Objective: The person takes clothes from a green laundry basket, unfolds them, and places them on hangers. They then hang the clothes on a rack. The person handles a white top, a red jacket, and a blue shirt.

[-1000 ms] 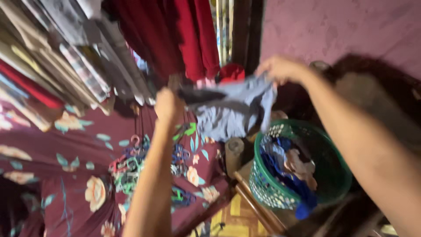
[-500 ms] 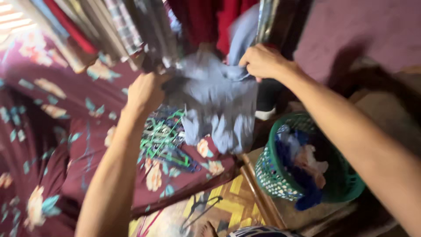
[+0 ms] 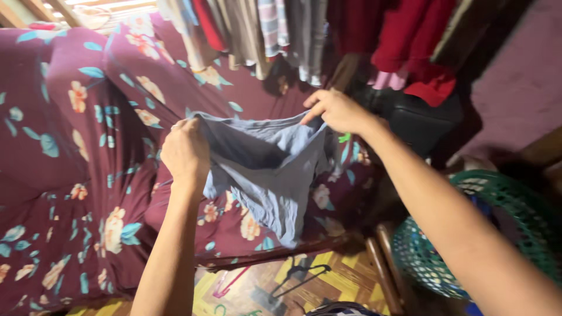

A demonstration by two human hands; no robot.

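The left hand is raised with its back to the camera, fingers curled into a fist around one end of the waistband of a pair of grey-blue shorts. The right hand reaches further forward, wrist bent, thumb and fingers pinching the other end of the waistband, the index finger partly extended along the cloth. Between the two hands the waistband is stretched open, and the shorts hang in the air above a maroon floral sofa, the crumpled legs dropping toward the seat edge.

The fingertips of both hands are buried in the fabric. A green plastic laundry basket at the lower right is largely covered by the right forearm and cut off by the frame. Hanging clothes along the top are cropped. Dark wire hangers lie on the patterned floor, indistinct.
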